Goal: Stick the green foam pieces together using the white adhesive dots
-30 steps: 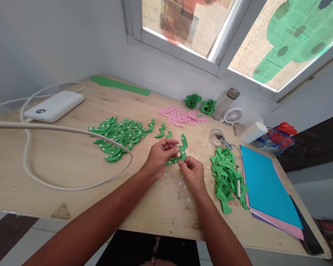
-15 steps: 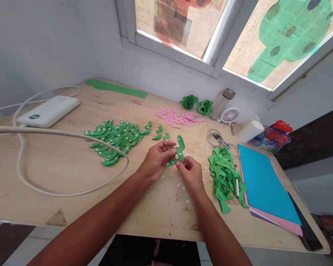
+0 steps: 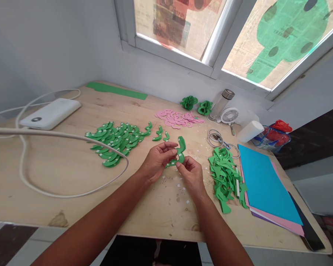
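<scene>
Between my two hands, above the wooden table (image 3: pixel 80 210), is a curvy green paper cutout (image 3: pixel 181 150) with small white squares on it. My left hand (image 3: pixel 161 158) pinches its left side between thumb and fingers. On its lower right edge, the thumb and fingers of my right hand (image 3: pixel 192 173) are closed. Just beyond my left hand lie a few loose green cutouts (image 3: pixel 157 133), and further left a spread of overlapping green cutouts (image 3: pixel 118 138) bears similar white squares. Tiny white paper bits (image 3: pixel 179 186) are scattered under my hands.
Green scraps (image 3: pixel 223 177) with a white pen (image 3: pixel 237 184) lie right, beside blue sheets (image 3: pixel 266 181). Pink cutouts (image 3: pixel 176 119), green paper balls (image 3: pixel 189 102), a bottle (image 3: pixel 223 103) and a small fan (image 3: pixel 229 115) stand behind. A white cable (image 3: pixel 72 194) loops left near a power bank (image 3: pixel 51 113).
Both hands keep their hold on the green cutout, almost in the same place. Its upper end looks slightly turned. The view has shifted a little.
</scene>
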`<control>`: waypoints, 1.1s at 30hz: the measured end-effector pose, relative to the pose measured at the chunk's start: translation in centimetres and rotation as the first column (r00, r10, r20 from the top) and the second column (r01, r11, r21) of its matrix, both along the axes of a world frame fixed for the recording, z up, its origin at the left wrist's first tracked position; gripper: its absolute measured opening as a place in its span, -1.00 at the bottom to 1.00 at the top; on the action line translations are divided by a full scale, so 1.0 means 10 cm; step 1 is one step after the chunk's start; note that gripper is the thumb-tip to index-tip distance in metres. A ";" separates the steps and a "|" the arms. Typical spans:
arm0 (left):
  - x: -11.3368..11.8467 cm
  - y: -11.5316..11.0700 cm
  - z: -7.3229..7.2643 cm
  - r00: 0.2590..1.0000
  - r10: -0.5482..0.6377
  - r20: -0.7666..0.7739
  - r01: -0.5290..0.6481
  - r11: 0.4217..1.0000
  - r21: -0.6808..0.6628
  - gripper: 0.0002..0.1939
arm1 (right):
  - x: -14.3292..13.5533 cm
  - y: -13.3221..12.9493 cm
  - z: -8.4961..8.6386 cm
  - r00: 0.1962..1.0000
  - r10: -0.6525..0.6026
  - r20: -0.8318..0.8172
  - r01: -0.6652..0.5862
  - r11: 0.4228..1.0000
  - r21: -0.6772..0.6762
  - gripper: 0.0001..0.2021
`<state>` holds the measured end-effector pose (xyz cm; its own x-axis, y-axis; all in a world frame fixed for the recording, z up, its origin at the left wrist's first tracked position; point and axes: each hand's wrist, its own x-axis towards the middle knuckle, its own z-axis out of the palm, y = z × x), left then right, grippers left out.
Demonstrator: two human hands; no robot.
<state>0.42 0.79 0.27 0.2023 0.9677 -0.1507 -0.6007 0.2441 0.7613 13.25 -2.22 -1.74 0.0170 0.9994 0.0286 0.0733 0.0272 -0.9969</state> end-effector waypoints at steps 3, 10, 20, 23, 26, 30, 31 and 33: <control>-0.01 0.00 0.01 0.999 -0.050 0.007 0.050 0.999 -0.016 -0.70 | 0.02 0.01 -0.02 1.000 -0.011 0.028 0.010 1.000 0.021 -0.80; -0.02 0.00 0.02 0.996 -0.092 -0.006 0.092 0.995 -0.043 -0.74 | 0.02 0.00 0.01 0.997 -0.038 0.060 0.036 0.998 0.046 -0.80; -0.01 -0.02 0.06 0.992 -0.128 -0.021 0.127 0.991 -0.047 -0.75 | -0.01 -0.04 0.07 0.991 0.006 0.134 -0.014 0.998 0.062 -0.83; -0.01 -0.03 0.08 0.988 -0.144 -0.051 0.143 0.989 -0.034 -0.75 | -0.02 -0.04 0.07 0.989 0.017 0.144 -0.026 0.998 0.061 -0.84; 0.00 -0.03 0.08 0.989 -0.127 -0.083 0.125 0.992 -0.023 -0.73 | -0.02 -0.04 0.06 0.988 0.022 0.153 -0.031 0.998 0.058 -0.85; 0.00 -0.03 0.07 0.986 -0.103 -0.130 0.105 0.994 0.009 -0.71 | -0.02 -0.04 0.05 0.987 0.023 0.160 -0.033 0.998 0.058 -0.84; 0.00 -0.03 0.07 0.985 -0.097 -0.141 0.101 0.995 0.022 -0.71 | -0.02 -0.04 0.05 0.987 0.023 0.161 -0.033 0.998 0.059 -0.83; 0.01 -0.03 0.07 0.983 -0.081 -0.163 0.089 0.995 0.047 -0.71 | -0.02 -0.03 0.04 0.986 0.021 0.167 -0.032 0.998 0.060 -0.82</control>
<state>0.48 0.53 0.93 0.2614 0.9556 -0.1360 -0.4484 0.2450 0.8596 13.08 -2.56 -1.34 -0.0196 0.9957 0.0909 0.2361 0.0929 -0.9673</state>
